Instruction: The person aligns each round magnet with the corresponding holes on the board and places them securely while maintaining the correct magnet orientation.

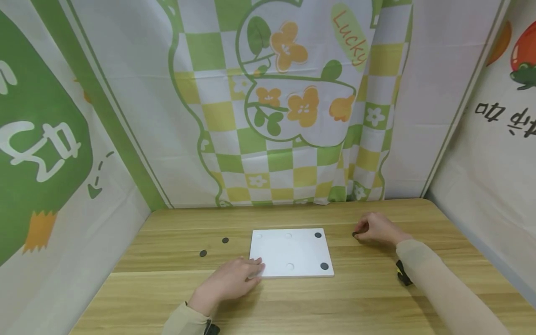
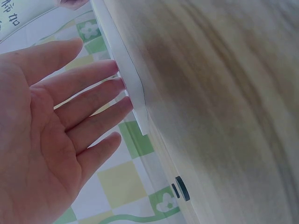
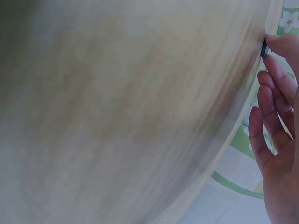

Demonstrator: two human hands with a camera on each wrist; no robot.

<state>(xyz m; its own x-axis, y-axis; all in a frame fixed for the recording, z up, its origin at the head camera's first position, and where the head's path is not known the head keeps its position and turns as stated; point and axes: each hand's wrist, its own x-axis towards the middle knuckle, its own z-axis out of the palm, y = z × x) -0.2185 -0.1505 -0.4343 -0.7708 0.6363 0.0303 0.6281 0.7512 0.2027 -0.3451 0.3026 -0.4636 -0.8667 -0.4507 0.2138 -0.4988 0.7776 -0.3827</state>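
Work judged part done. White board [image 1: 303,253] on the table [image 1: 356,302]: two dark discs [image 1: 324,266] sit at its right corners; three visible recesses [image 1: 290,266] remain unfilled (the near-left corner, partly under the left hand [image 1: 234,279], cannot be checked). Left fingers extended, touching that corner, gripping nothing. Right hand [image 1: 378,228]: thumb and forefinger pinch a third disc [image 1: 354,234], right of the board. Also outstanding: two loose discs [image 1: 203,253] to its left.
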